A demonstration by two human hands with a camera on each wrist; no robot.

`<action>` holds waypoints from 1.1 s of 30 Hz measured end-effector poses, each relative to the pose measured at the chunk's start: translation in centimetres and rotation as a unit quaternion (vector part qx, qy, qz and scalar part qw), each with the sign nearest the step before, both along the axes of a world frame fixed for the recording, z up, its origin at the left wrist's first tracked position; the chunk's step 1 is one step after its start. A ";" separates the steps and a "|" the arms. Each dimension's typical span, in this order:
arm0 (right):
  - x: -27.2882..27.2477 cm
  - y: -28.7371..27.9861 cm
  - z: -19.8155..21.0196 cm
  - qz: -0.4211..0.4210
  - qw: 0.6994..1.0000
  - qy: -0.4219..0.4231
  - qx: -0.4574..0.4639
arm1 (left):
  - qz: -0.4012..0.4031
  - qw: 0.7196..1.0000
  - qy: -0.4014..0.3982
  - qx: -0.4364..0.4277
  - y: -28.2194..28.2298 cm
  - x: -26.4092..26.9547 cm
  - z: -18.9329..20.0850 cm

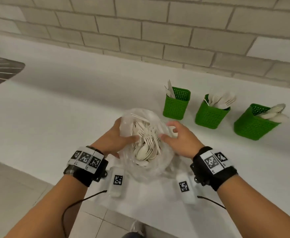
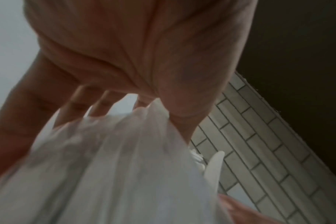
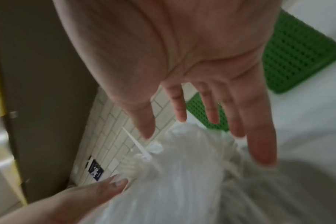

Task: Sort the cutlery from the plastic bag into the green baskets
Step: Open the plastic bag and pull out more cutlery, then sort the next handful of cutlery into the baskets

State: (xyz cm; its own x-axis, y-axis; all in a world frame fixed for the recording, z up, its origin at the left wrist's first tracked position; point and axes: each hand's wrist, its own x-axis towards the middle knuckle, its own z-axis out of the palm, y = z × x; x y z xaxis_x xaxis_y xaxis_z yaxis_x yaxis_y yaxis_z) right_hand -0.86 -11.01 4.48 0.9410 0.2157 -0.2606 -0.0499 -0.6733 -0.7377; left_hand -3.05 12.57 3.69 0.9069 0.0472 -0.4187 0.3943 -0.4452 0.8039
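Note:
A clear plastic bag (image 1: pixel 158 167) stands open on the white counter (image 1: pixel 72 109), holding several pale forks and spoons (image 1: pixel 146 140). My left hand (image 1: pixel 116 138) grips the bag's left rim, the plastic (image 2: pixel 115 166) bunched between thumb and fingers. My right hand (image 1: pixel 180 138) hovers at the bag's right rim with its fingers (image 3: pixel 211 106) spread and straight, holding nothing. To the right stand three green baskets: the left one (image 1: pixel 175 107) with knives (image 1: pixel 170 89), the middle one (image 1: pixel 209 115) with forks (image 1: pixel 221 100), the right one (image 1: pixel 254 127) with spoons (image 1: pixel 273 112).
A beige tiled wall (image 1: pixel 158 31) runs behind the counter. A dark sink area (image 1: pixel 1 73) lies at the far left. The counter's front edge is just under my wrists, with floor tiles (image 1: pixel 98 224) below.

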 end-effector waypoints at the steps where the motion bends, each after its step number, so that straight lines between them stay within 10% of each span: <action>1: 0.6 0.6 -0.4 0.020 0.999 0.021 0.014 | -0.012 1.000 -0.005 -0.025 0.1 0.0 -0.4; 9: 2.4 5.8 -3.2 -0.123 0.957 -0.006 0.264 | 0.048 0.988 -0.089 -0.119 4.3 6.0 2.0; 14: 3.0 5.6 -4.0 -0.040 0.996 -0.083 -0.020 | 0.009 0.992 -0.072 -0.101 6.9 6.1 1.2; 17: 4.5 6.9 1.2 0.013 0.965 -0.255 0.056 | 0.016 0.989 -0.085 -0.118 7.4 6.1 0.6; 19: 6.3 8.3 3.2 0.159 0.964 -0.215 -0.019 | 0.000 0.990 -0.098 -0.098 7.5 6.5 0.7; 22: 8.2 10.6 3.2 0.364 0.879 -0.126 -0.280 | 0.031 0.986 -0.132 -0.094 7.2 7.1 0.9; 26: 7.2 13.0 2.6 0.432 0.744 -0.295 -0.415 | 0.050 0.984 -0.148 -0.090 6.9 7.2 0.6; 33: 7.0 12.4 1.4 0.468 0.712 -0.309 -0.423 | 0.043 0.991 -0.121 -0.032 7.9 6.5 1.3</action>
